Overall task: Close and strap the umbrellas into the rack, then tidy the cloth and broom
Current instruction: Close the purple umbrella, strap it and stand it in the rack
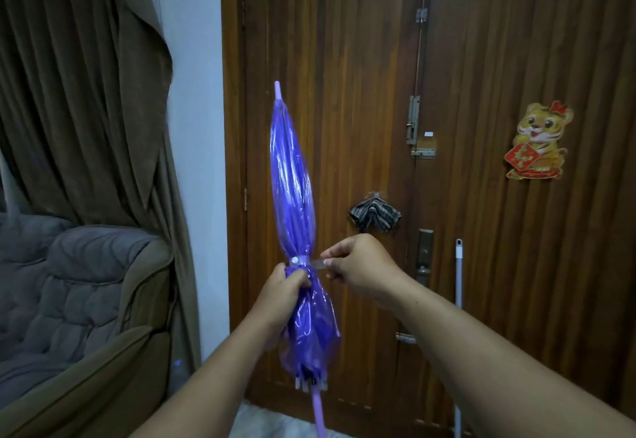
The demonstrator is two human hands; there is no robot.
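Note:
A closed purple umbrella [292, 176] stands upright in front of me, tip up, its pale shaft running down out of view. My left hand [288, 282] grips its folded canopy at the waist. My right hand [358, 267] pinches the end of the pale strap [316, 262], which wraps the canopy beside a white snap button. A striped cloth [374, 215] hangs on a hook on the door. A white broom handle [458, 300] leans against the door at the right; its head is out of view.
A brown wooden double door [499, 59] with bolts and a handle fills the background, with a tiger sticker [538, 141] on it. A grey-cushioned armchair [69, 300] and brown curtain [86, 93] stand at the left. No rack is in view.

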